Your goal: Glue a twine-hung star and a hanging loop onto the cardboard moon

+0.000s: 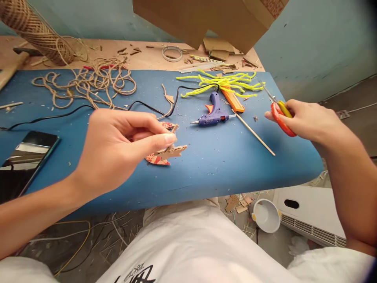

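Observation:
Between thumb and fingers, my left hand (123,143) pinches a small cut cardboard piece (176,151) with ragged edges, held above the blue table mat. Red print shows on parts of the cardboard below the fingers; some of it is hidden by my hand. Over at the right edge of the table, my right hand (312,118) is closed on scissors (282,118) with red and yellow handles, their blades pointing away from me. A purple glue gun (213,114) lies between my hands, and a thin wooden stick (256,135) rests to its right.
Bright yellow pipe cleaners (218,83) and an orange cutter (234,100) lie behind the glue gun. Tangled twine (97,84) and a twine spool (38,31) are at back left. A phone (26,161) lies at left. A cardboard sheet (206,19) stands behind; a white bucket (266,216) is on the floor.

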### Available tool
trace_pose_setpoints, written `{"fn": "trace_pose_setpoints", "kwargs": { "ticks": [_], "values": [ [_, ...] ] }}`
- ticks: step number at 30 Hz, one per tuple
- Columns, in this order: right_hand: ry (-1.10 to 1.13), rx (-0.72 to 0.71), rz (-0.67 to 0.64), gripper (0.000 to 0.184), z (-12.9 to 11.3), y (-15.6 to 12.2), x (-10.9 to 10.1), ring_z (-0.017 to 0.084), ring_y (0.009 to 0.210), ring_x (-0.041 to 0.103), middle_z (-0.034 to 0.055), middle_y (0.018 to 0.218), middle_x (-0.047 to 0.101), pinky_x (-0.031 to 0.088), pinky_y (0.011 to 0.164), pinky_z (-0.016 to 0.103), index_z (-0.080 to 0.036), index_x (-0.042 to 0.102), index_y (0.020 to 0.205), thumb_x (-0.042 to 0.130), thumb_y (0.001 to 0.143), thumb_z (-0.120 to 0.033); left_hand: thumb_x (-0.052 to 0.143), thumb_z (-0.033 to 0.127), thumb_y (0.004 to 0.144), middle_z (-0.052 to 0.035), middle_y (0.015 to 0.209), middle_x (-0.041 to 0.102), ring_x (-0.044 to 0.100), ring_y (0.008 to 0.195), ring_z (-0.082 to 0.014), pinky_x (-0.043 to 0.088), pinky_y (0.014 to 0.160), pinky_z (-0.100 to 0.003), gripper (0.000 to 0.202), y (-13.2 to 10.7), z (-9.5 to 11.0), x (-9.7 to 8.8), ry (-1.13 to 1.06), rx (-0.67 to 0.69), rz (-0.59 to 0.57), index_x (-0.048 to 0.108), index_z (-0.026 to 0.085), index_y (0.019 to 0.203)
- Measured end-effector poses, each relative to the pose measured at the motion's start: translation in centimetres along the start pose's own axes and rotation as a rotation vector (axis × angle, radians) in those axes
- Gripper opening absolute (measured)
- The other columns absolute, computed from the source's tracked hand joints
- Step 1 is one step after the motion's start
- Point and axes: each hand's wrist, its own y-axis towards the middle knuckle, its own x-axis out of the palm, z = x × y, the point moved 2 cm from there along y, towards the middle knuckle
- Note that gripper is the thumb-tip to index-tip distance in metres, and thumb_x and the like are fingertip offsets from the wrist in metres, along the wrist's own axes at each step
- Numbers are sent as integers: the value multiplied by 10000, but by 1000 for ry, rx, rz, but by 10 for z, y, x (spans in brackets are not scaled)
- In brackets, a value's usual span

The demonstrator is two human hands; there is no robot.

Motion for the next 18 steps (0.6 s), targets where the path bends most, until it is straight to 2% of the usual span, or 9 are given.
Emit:
{"fn": "trace_pose_setpoints", "kwargs": {
  "ticks": [3, 5, 7, 8, 9, 10, 12, 14, 18],
  "values": [
    [-33, -53, -4, 724, 11, 13, 13, 190, 638, 417, 80, 705, 617, 335, 708, 416, -283, 602, 781, 806, 910, -965, 844, 284, 876, 54, 543, 554, 466, 524, -121, 573, 660, -368, 221, 0, -4, 7, 18, -18, -51, 813, 286, 657],
    [-36, -121, 75, 637, 6, 7, 15, 174, 645, 380, 95, 786, 653, 270, 680, 394, -264, 654, 813, 876, 913, -852, 830, 287, 891, 61, 531, 511, 391, 512, -111, 563, 660, -364, 232, -2, -4, 9, 47, -7, -63, 824, 297, 660],
    [-38, -210, 214, 469, -11, -11, 12, 181, 703, 396, 133, 1019, 739, 215, 690, 381, -251, 725, 942, 834, 997, -704, 830, 295, 901, 54, 564, 569, 387, 522, -116, 531, 630, -365, 226, -7, -1, 8, 67, 9, -71, 840, 310, 676],
    [-27, -249, 273, 389, -23, -22, 10, 196, 747, 449, 151, 1162, 770, 206, 698, 384, -248, 745, 1015, 778, 1048, -635, 834, 298, 904, 50, 587, 612, 410, 529, -123, 517, 617, -369, 219, -10, 1, 8, 70, 20, -73, 845, 316, 687],
    [-4, -298, 296, 282, -38, -34, 8, 221, 810, 538, 141, 1231, 799, 231, 702, 391, -250, 764, 1080, 729, 1083, -529, 839, 302, 907, 47, 606, 650, 441, 536, -131, 507, 609, -374, 209, -14, 3, 6, 73, 28, -76, 850, 322, 700],
    [75, -360, 318, 196, -53, -46, 6, 240, 845, 599, 115, 1151, 818, 267, 711, 399, -255, 776, 1083, 707, 1086, -438, 845, 307, 909, 47, 617, 677, 473, 543, -139, 499, 602, -380, 197, -16, 5, 5, 78, 35, -77, 854, 330, 713],
    [291, -575, 246, 177, -84, -67, 4, 244, 842, 652, 78, 1007, 803, 377, 763, 421, -270, 775, 1045, 682, 1111, -406, 851, 318, 909, 53, 629, 709, 520, 555, -153, 486, 589, -389, 184, -22, 8, 3, 86, 47, -72, 860, 349, 727],
    [506, -778, 124, 172, -111, -84, 4, 240, 802, 660, 52, 947, 782, 448, 792, 435, -295, 765, 997, 704, 1108, -411, 859, 327, 902, 60, 656, 745, 564, 573, -164, 473, 574, -394, 171, -26, 10, 1, 86, 59, -58, 871, 373, 738],
    [749, -1004, -23, 128, -146, -103, 5, 213, 748, 616, 21, 877, 736, 459, 722, 403, -314, 766, 1009, 724, 1106, -387, 865, 363, 933, 53, 715, 800, 646, 624, -180, 477, 567, -394, 166, -31, 10, 0, 109, 98, -63, 879, 381, 769]
  ]
}}
